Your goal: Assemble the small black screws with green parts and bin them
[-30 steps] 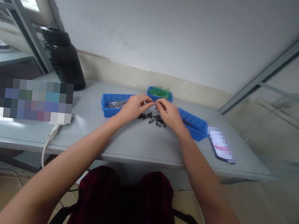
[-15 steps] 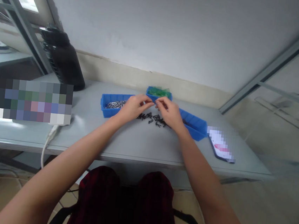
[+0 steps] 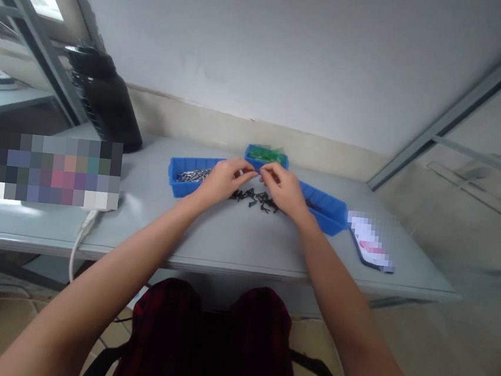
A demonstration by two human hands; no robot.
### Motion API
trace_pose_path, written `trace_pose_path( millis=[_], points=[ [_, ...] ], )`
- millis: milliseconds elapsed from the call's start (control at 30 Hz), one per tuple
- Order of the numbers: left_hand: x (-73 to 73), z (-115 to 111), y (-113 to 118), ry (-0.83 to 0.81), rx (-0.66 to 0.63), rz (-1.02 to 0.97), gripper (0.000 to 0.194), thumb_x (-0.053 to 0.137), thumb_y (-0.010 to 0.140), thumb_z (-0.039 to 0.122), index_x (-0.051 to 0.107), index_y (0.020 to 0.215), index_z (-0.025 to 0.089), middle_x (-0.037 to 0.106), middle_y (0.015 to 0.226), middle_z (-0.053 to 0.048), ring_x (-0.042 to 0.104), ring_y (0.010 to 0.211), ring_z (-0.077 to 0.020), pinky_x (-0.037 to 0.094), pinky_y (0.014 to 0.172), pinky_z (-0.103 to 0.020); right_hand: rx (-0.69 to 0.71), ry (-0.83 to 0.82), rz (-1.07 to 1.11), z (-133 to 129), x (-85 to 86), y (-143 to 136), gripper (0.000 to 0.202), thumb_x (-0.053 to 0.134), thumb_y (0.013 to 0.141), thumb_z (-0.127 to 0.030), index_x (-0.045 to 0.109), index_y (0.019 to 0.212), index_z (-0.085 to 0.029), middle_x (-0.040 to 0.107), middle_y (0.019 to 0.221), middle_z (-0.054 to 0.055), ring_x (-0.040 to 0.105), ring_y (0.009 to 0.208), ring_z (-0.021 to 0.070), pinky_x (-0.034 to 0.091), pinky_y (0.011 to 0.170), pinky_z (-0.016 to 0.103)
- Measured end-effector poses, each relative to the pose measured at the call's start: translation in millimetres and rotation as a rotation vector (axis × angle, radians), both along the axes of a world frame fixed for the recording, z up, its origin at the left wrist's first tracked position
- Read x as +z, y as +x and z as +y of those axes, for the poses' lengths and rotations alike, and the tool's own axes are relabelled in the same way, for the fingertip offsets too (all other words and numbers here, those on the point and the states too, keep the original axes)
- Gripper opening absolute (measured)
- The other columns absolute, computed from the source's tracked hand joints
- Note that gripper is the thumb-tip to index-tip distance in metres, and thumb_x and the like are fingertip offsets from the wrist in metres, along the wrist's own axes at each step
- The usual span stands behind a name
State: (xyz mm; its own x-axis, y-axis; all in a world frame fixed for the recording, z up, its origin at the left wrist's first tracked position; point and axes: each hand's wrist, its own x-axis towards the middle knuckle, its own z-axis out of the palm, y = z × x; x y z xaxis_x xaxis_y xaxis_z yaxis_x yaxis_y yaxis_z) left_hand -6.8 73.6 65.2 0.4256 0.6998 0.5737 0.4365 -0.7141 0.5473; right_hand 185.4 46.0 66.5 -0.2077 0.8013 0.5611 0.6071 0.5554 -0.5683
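Observation:
My left hand (image 3: 227, 178) and my right hand (image 3: 282, 185) meet at their fingertips above the desk, both pinched closed. Whatever lies between the fingers is too small to make out. Beneath them is a loose pile of black screws (image 3: 253, 198) on the desktop. Beside my left hand stands a blue bin (image 3: 181, 188) holding silvery metal pieces (image 3: 193, 175), partly covered by the hand. Another blue bin (image 3: 328, 210) with dark contents sits right of my right hand. Just behind the fingertips, a smaller blue bin (image 3: 253, 160) holds green plastic bags (image 3: 268, 153).
A black bottle (image 3: 108, 100) stands at the back left of the grey desk (image 3: 236, 240). Left of me are a blurred-out object and a white cable (image 3: 77, 248). A phone (image 3: 366, 246) lies at the right. The wall (image 3: 290, 56) rises behind the bins.

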Motion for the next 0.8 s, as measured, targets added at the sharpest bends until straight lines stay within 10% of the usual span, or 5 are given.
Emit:
trace_pose_path(
  millis=[800],
  points=[
    [1.5, -0.6, -0.2, 0.002, -0.003, 0.029, 0.019, 0.058, 0.093, 0.035, 0.072, 0.092, 0.021, 0.073, 0.089, -0.004, 0.061, 0.074, -0.0151, 0.047, 0.072, -0.029, -0.001, 0.001, -0.005, -0.1, -0.7, -0.2, 0.025, 0.048, 0.096, -0.044, 0.061, 0.092, -0.023, 0.067, 0.081, 0.003, 0.062, 0.074, 0.0174, 0.047, 0.071, 0.031]
  ],
)
